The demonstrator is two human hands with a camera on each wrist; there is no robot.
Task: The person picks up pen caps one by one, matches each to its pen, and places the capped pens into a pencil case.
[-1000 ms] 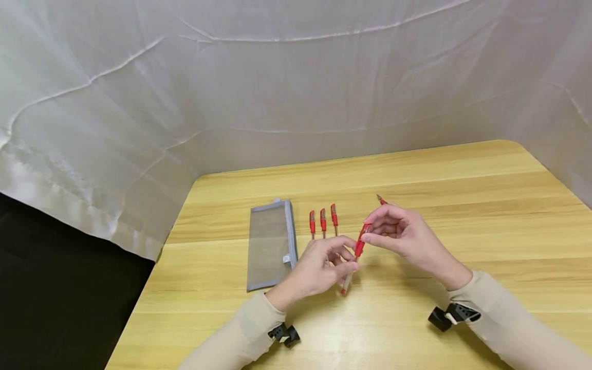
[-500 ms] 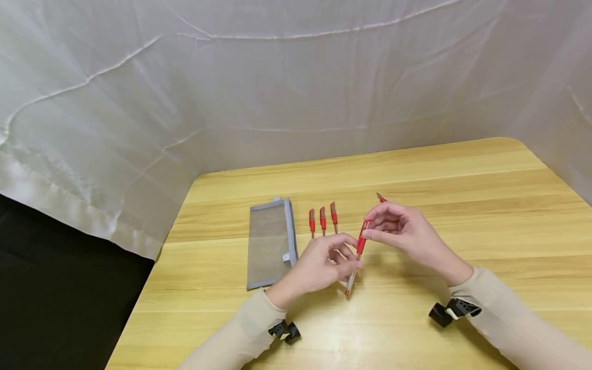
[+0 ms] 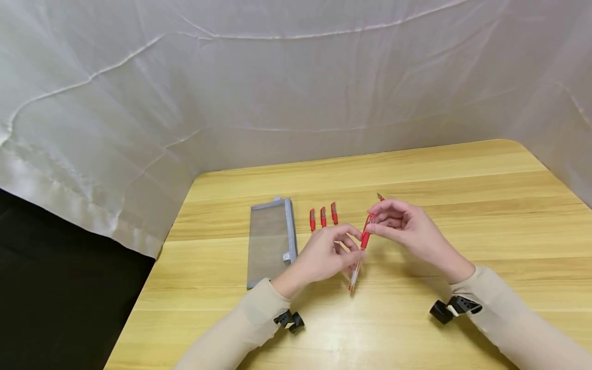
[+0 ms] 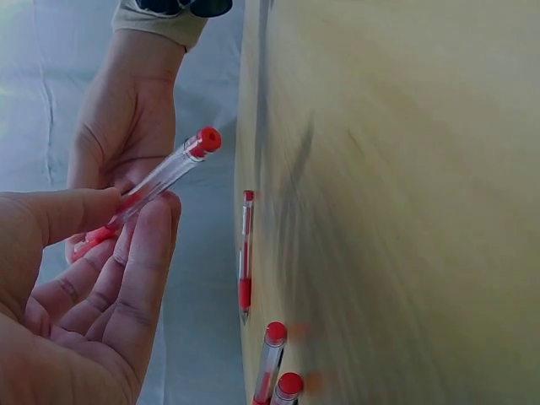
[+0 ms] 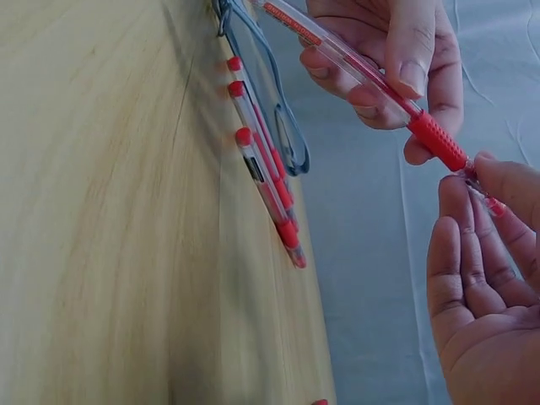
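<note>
Left hand [image 3: 324, 257] pinches the red pen [image 3: 359, 257] by its clear barrel; right hand [image 3: 407, 228] pinches its tip end, apparently the cap. The pen is held above the counter [image 3: 462, 205], right of the mesh pouch [image 3: 270, 241].

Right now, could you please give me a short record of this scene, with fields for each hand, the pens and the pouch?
left hand: grips the clear barrel of the held red pen
right hand: pinches the same pen at its tip end, past the red grip
pens on table: three red pens side by side, one more red pen behind the right hand
pouch: grey mesh pouch lying flat, left of the three pens
surface: wooden table
</note>
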